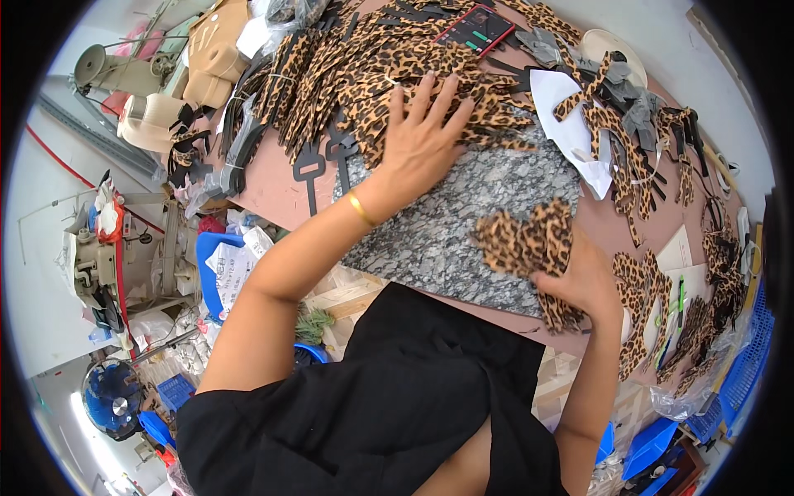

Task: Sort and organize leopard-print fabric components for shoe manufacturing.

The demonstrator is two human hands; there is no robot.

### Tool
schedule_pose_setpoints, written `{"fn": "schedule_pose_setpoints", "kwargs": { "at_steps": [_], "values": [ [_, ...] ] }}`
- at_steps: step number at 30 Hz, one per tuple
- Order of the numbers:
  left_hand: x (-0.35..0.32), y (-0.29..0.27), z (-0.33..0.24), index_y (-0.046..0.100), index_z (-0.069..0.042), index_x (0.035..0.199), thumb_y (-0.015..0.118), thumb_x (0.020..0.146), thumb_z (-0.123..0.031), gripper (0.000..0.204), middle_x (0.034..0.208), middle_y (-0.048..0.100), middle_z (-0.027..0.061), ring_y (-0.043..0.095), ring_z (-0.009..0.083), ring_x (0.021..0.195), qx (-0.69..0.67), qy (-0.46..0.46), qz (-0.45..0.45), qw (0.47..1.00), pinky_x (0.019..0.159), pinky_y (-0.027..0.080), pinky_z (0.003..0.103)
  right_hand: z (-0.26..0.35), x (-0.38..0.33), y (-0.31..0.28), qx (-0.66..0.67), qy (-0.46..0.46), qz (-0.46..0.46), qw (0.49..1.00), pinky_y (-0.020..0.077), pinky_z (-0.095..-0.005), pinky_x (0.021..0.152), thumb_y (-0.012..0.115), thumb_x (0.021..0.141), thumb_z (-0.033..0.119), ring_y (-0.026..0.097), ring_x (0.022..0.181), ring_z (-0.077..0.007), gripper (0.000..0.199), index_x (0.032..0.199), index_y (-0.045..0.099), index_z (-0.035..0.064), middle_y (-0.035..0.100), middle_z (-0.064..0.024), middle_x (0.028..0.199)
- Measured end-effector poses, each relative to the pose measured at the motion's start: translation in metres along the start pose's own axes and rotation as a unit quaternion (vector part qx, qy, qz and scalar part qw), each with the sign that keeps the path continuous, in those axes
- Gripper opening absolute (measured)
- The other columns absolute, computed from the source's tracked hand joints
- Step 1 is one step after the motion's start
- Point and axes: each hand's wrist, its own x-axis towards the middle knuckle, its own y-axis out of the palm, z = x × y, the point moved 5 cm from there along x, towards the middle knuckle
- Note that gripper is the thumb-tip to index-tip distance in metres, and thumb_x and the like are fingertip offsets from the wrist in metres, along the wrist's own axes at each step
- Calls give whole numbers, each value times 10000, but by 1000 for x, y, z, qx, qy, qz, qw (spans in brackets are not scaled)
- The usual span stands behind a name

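Head cam: L hand [420,150] palm-down, fingers spread apart on leopard-print strip pile [331,83]. R hand [590,277] clamped on leopard-print fabric bunch [525,240], jutting L past thumb, above granite slab [422,236]; other R fingers mostly hidden.

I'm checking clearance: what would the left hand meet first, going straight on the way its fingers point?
The left hand would likely meet more leopard-print strips first, with the phone beyond, roughly in line; depth is unclear.
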Motion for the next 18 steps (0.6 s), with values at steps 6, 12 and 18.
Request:
{"fn": "schedule_pose_setpoints", "kwargs": {
  "at_steps": [6, 12, 18],
  "values": [
    [-38, -8, 41, 624, -202, 1197, 675, 773, -86, 442, 1492, 430, 18, 372, 277, 1367, 34, 105, -3, 994, 1111, 252, 474, 0, -17, -4, -40, 3, 27, 999, 441, -449, 866, 790, 570, 321, 597, 972, -391, 743, 1180, 518, -4, 620, -192, 1067],
    [-49, -44, 31, 634, -131, 1158, 767, 742, -242, 450, 1490, 418, 84, 344, 315, 1376, -89, 46, 76, 992, 1134, 210, 475, 2, -23, -8, -70, 4, -9, 997, 407, -437, 909, 809, 562, 316, 566, 1036, -359, 902, 1326, 442, 7, 600, -180, 1076],
    [-10, -63, 55, 697, -103, 903, 751, 779, -131, 138, 1045, 678, 40, 579, 253, 1018, -100, 15, -91, 991, 895, 407, 380, 12, -29, -17, -94, -28, -61, 993, 377, -443, 971, 842, 548, 342, 519, 1098, -349, 1089, 1461, 340, 23, 568, -174, 1161]
  ]
}}
